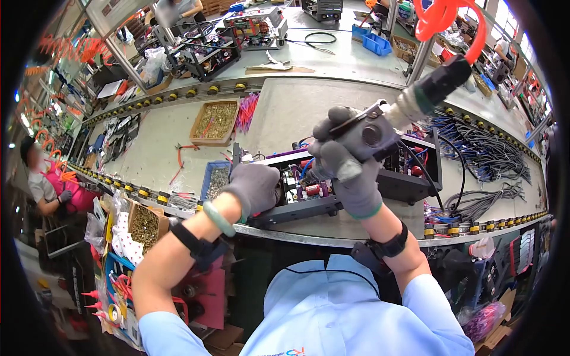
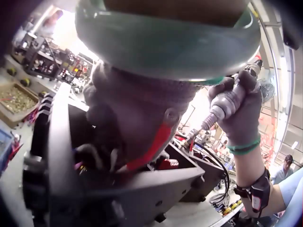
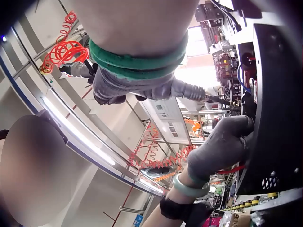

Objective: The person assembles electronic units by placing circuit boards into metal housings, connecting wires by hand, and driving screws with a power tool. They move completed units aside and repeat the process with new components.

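Note:
My gloved right hand (image 1: pixel 356 178) grips an air screwdriver (image 1: pixel 380 132), its orange coiled hose (image 1: pixel 439 21) running off the back end. The driver's narrow tip points down into an open black metal chassis (image 1: pixel 303 210) full of wiring and circuit parts. At the chassis's left end is my gloved left hand (image 1: pixel 255 187), fingers curled and reaching in behind the front wall. A red cable (image 2: pixel 154 149) with a ring terminal (image 2: pixel 171 114) comes out along that hand's palm side in the left wrist view. The fingertips are mostly hidden inside the chassis.
A second black chassis (image 1: pixel 409 185) stands right beside the first. Left of them are a blue bin of small screws (image 1: pixel 217 178), a cardboard tray of fasteners (image 1: pixel 214 121) and pliers (image 1: pixel 180 157). Grey cables (image 1: pixel 493 148) pile up at right. Roller tracks (image 1: pixel 469 228) border the bench.

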Tool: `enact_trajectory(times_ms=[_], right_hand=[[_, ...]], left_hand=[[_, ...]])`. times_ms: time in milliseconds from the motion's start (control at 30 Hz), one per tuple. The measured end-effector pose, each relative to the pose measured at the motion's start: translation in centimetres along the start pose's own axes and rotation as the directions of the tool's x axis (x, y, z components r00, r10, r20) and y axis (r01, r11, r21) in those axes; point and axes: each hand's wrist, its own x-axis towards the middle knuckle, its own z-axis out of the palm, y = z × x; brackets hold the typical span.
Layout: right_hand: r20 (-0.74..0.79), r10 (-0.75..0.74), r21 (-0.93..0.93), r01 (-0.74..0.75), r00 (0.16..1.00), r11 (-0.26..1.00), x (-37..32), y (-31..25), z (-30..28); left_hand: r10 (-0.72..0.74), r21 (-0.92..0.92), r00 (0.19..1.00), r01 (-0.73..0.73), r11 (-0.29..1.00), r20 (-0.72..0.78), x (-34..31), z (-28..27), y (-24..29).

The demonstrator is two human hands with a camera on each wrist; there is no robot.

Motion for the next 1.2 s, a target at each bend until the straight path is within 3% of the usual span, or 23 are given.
enact_trajectory(times_ms=[67, 100, 133, 200, 233, 367, 467, 567, 733, 800, 967, 1067, 1133, 1200], right_hand=[[0.018, -0.054, -0.003, 0.054, 0.998, 0.999, 1.1, 1.2, -0.3], [0.096, -0.069, -0.071, 0.076, 0.993, 0.995, 1.7, 1.4, -0.3], [0.058, -0.144, -0.036, 0.147, 0.988, 0.989, 2.4, 2.1, 0.1], [0.003, -0.092, -0.072, 0.092, 0.996, 0.993, 3.3, 1.2, 1.6], [0.012, -0.151, -0.161, 0.151, 0.988, 0.975, 4.6, 2.3, 1.4], [0.031, 0.124, -0.236, -0.113, 0.992, 0.965, 5.4, 3.1, 1.2], [0.039, 0.043, -0.287, -0.03, 0.998, 0.958, 5.7, 4.8, 1.1], [0.042, 0.071, -0.312, -0.054, 0.997, 0.949, 5.8, 5.3, 1.1], [0.02, 0.088, -0.469, -0.069, 0.996, 0.88, 5.2, 6.7, 0.8], [0.114, -0.037, -0.416, 0.081, 0.993, 0.906, 4.6, 7.0, 1.4], [0.257, -0.011, -0.454, 0.131, 0.966, 0.881, 3.2, 6.5, 1.9], [0.255, 0.066, -0.473, 0.065, 0.965, 0.879, 3.6, 6.9, 2.2], [0.254, 0.072, -0.481, 0.062, 0.965, 0.874, 3.7, 6.9, 2.9], [0.258, 0.084, -0.49, 0.056, 0.962, 0.87, 4.0, 7.2, 2.8]], left_hand=[[-0.138, -0.302, 0.959, 0.059, 0.952, -0.248, -0.9, 1.5, 0.0], [-0.156, -0.323, 0.957, 0.071, 0.944, -0.245, -1.1, 1.6, 0.1], [-0.149, -0.313, 0.958, 0.067, 0.947, -0.244, -1.0, 1.6, 0.1], [-0.173, -0.337, 0.957, 0.087, 0.938, -0.234, -0.9, 1.9, 0.2], [-0.167, -0.343, 0.959, 0.08, 0.936, -0.229, -1.0, 1.7, 0.2], [-0.161, -0.33, 0.951, 0.069, 0.941, -0.262, -0.7, 2.1, 0.0], [-0.163, -0.329, 0.948, 0.067, 0.942, -0.274, -0.8, 2.3, 0.1], [-0.16, -0.344, 0.939, 0.047, 0.938, -0.306, -0.8, 2.5, 0.1], [-0.14, -0.32, 0.941, 0.035, 0.947, -0.31, -0.8, 2.4, 0.0], [-0.136, -0.328, 0.931, 0.019, 0.945, -0.339, -0.8, 2.6, -0.1], [-0.133, -0.301, 0.931, 0.026, 0.953, -0.34, -1.3, 2.1, 0.1], [-0.123, -0.216, 0.946, 0.058, 0.975, -0.299, -1.2, 2.1, 0.6], [-0.155, 0.034, 0.941, 0.173, 0.984, -0.301, -1.0, 2.3, 1.1], [-0.163, 0.018, 0.922, 0.18, 0.983, -0.352, -0.7, 2.8, 0.5]])
